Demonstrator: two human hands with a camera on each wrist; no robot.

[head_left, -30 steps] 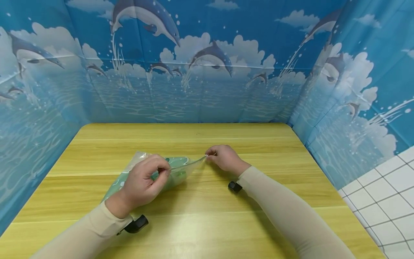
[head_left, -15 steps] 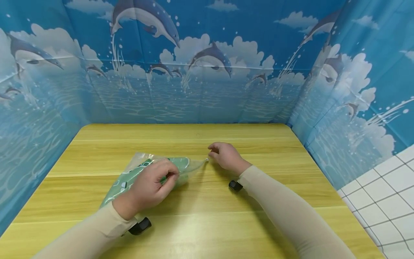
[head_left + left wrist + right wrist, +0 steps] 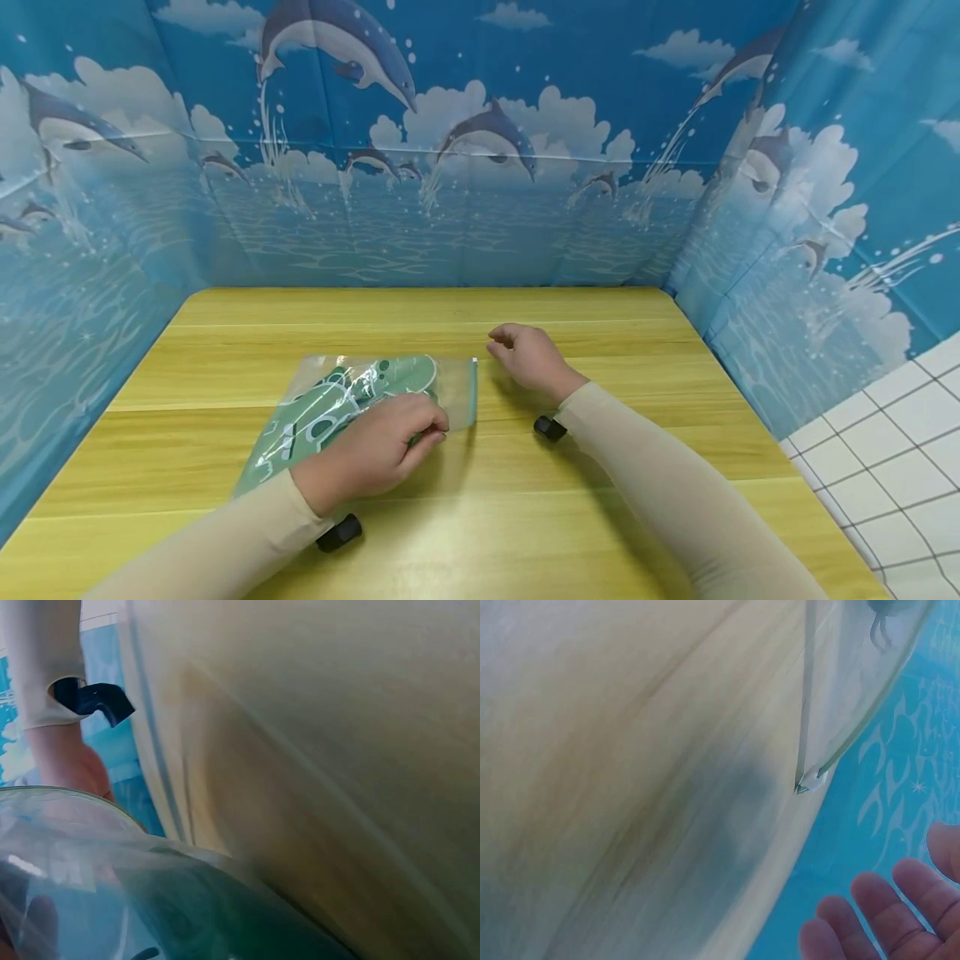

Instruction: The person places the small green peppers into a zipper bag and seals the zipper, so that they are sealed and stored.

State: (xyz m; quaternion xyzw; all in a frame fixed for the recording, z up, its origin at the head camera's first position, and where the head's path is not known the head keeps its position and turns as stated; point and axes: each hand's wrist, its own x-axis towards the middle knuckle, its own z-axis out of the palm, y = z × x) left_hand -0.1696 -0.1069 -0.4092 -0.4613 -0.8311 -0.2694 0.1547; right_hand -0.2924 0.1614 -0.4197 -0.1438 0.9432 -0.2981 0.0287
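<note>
A clear zip bag (image 3: 454, 387) lies left of the middle of the table, with a green, white-outlined printed item (image 3: 318, 417) inside; its kind does not show. Along the bag's right end runs a green zip strip (image 3: 473, 396), with a small white slider (image 3: 475, 360) at the far corner. My left hand (image 3: 386, 446) pinches the bag's near edge between thumb and fingers, covering part of the printed item. In the left wrist view the bag's clear rim (image 3: 75, 793) bows upward. Off the slider's right side, my right hand (image 3: 527, 360) holds nothing, fingers loosely extended.
A yellow wood-grain table (image 3: 585, 325) bears the bag. Blue dolphin-print curtains (image 3: 480, 217) enclose its back and sides. White tiles (image 3: 892, 442) show beyond the right edge. Each wrist carries a black camera mount (image 3: 550, 428).
My right hand has let go of the zip end and moved slightly right. My left hand has slid right along the bag toward its zip end, and the bag has come down flatter.
</note>
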